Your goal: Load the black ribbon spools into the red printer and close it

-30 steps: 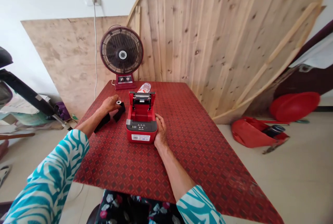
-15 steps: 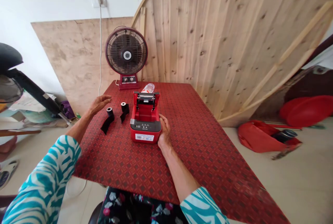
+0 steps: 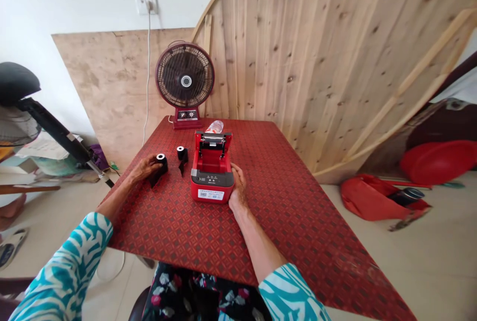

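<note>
A small red thermal printer stands on the table with its lid up and its empty-looking compartment open. My right hand lies against the printer's right side, fingers curled onto it. My left hand is on a black ribbon roll, whose loose strip trails onto the table. A second black ribbon roll stands between that roll and the printer, its strip hanging down to the tabletop. The palm of my left hand is hidden.
The table has a red patterned top. A plastic bottle lies behind the printer, near a maroon desk fan with a white cord. A red bag and a red basin sit on the floor at right.
My left hand has come down from just beyond the rolls onto the nearer roll. My right hand stays at the printer. The whole view has shifted slightly.
</note>
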The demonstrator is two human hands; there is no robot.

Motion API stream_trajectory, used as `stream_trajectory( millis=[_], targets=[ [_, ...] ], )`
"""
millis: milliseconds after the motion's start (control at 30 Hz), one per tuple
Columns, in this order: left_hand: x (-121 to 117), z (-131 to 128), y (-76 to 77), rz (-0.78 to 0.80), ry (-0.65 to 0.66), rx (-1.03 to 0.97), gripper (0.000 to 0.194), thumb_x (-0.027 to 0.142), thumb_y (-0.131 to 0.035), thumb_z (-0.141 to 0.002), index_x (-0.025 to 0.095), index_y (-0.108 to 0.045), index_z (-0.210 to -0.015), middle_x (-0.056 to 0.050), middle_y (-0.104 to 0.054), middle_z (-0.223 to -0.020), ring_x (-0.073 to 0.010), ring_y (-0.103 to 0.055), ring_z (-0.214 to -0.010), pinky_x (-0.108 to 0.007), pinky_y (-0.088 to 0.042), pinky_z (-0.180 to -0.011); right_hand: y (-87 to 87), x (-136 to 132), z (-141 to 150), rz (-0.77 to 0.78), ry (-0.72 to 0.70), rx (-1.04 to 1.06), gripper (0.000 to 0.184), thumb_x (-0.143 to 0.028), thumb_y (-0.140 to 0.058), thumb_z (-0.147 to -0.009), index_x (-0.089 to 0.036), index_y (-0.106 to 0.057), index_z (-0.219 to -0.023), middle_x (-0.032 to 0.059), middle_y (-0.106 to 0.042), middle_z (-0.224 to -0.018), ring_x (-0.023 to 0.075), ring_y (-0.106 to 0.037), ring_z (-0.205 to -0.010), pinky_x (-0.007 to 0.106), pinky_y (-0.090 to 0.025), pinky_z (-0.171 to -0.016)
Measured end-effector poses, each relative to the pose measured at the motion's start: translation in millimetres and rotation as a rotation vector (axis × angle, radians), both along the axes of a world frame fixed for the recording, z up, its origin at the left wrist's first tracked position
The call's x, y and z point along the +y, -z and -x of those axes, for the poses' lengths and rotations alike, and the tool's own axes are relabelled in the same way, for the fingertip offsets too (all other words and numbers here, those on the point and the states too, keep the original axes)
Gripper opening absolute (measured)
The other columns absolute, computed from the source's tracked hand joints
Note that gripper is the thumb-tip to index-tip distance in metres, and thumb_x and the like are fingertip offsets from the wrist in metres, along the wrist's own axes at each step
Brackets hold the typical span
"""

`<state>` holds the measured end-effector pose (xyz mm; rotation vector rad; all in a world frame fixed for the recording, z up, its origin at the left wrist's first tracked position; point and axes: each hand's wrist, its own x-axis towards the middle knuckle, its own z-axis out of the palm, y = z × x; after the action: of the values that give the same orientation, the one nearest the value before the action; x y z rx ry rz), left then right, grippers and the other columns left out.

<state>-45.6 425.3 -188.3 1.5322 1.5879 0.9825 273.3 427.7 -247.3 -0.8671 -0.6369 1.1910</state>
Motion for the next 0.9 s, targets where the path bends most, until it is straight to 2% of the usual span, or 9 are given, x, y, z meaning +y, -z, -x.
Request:
stream_trajectory(
  millis=[100, 200, 333, 433, 500, 600, 700, 900],
  targets=[
    [-8.1, -1.1, -7.3, -0.028, -0.005, -0.02, 0.076, 0.071, -0.074, -0.058, 0.015, -0.059, -0.108, -0.013, -0.069, -0.119, -0.0306, -0.064, -0.114, -0.045, -0.049, -0.102, 0.0, 0.5, 1.6, -0.001, 0.002, -0.002, 0.052, -0.057, -0.07, -0.067, -0.019, -0.066, -0.102, 0.0014, -0.069, -0.087, 0.015, -0.058, -0.072, 0.028, -0.044, -0.067],
    [-14.5, -17.6, -29.1, -0.089, 0.069, -0.034, 0.08, 0.073, -0.072, -0.063, 0.015, -0.057, -0.116, -0.015, -0.069, -0.12, -0.0286, -0.065, -0.112, -0.041, -0.051, -0.098, 1.4, 1.6, 3.4, -0.003, 0.002, -0.008, 0.052, -0.058, -0.068, -0.069, -0.019, -0.066, -0.104, 0.0029, -0.069, -0.092, 0.0164, -0.059, -0.076, 0.029, -0.045, -0.069],
    [-15.0, -68.0, -69.3, -0.202, 0.219, 0.077, 0.073, 0.067, -0.068, -0.072, 0.014, -0.061, -0.121, -0.014, -0.069, -0.117, -0.0261, -0.065, -0.108, -0.035, -0.052, -0.094, 4.8, 3.6, 3.8, -0.022, 0.007, -0.065, 0.051, -0.058, -0.064, -0.073, -0.02, -0.067, -0.107, 0.0046, -0.069, -0.1, 0.0191, -0.061, -0.087, 0.031, -0.047, -0.076],
    [-10.4, -109.2, -89.4, -0.222, 0.314, 0.325, 0.055, 0.054, -0.068, -0.077, 0.017, -0.067, -0.119, -0.008, -0.071, -0.115, -0.0236, -0.065, -0.107, -0.033, -0.051, -0.094, 6.7, 4.5, 2.8, -0.06, 0.018, -0.107, 0.049, -0.057, -0.063, -0.075, -0.02, -0.068, -0.107, 0.005, -0.069, -0.102, 0.0208, -0.061, -0.094, 0.033, -0.048, -0.08],
    [-4.5, -129.4, -94.2, -0.221, 0.367, 0.466, 0.045, 0.044, -0.067, -0.081, 0.02, -0.068, -0.119, -0.005, -0.071, -0.115, -0.0209, -0.066, -0.104, -0.031, -0.05, -0.093, 7.4, 4.7, 2.3, -0.086, 0.023, -0.138, 0.046, -0.055, -0.062, -0.077, -0.021, -0.069, -0.106, 0.005, -0.069, -0.103, 0.0213, -0.06, -0.098, 0.033, -0.048, -0.084],
    [7.5, -147.5, -94.7, -0.212, 0.438, 0.635, 0.039, 0.035, -0.066, -0.083, 0.022, -0.069, -0.12, -0.004, -0.071, -0.115, -0.0201, -0.066, -0.104, -0.03, -0.049, -0.094, 8.1, 4.8, 2.5, -0.102, 0.026, -0.167, 0.042, -0.053, -0.059, -0.08, -0.022, -0.069, -0.107, 0.0046, -0.068, -0.104, 0.0214, -0.058, -0.103, 0.034, -0.047, -0.088],
    [17.9, -159.8, -96.0, -0.143, 0.492, 0.848, 0.038, 0.031, -0.066, -0.084, 0.022, -0.069, -0.121, -0.006, -0.071, -0.119, -0.0233, -0.065, -0.11, -0.03, -0.049, -0.094, 8.4, 5.0, 3.5, -0.108, 0.034, -0.167, 0.04, -0.052, -0.059, -0.081, -0.023, -0.069, -0.106, 0.0043, -0.067, -0.107, 0.0214, -0.057, -0.105, 0.035, -0.046, -0.091],
    [28.6, -189.6, -97.3, 0.051, 0.492, 1.222, 0.04, 0.029, -0.066, -0.083, 0.023, -0.07, -0.123, -0.01, -0.07, -0.122, -0.0308, -0.064, -0.116, -0.033, -0.049, -0.09, 7.4, 5.4, 4.7, -0.096, 0.023, -0.149, 0.039, -0.051, -0.059, -0.08, -0.023, -0.069, -0.105, 0.0041, -0.066, -0.107, 0.0212, -0.056, -0.107, 0.035, -0.046, -0.092]
  ],
)
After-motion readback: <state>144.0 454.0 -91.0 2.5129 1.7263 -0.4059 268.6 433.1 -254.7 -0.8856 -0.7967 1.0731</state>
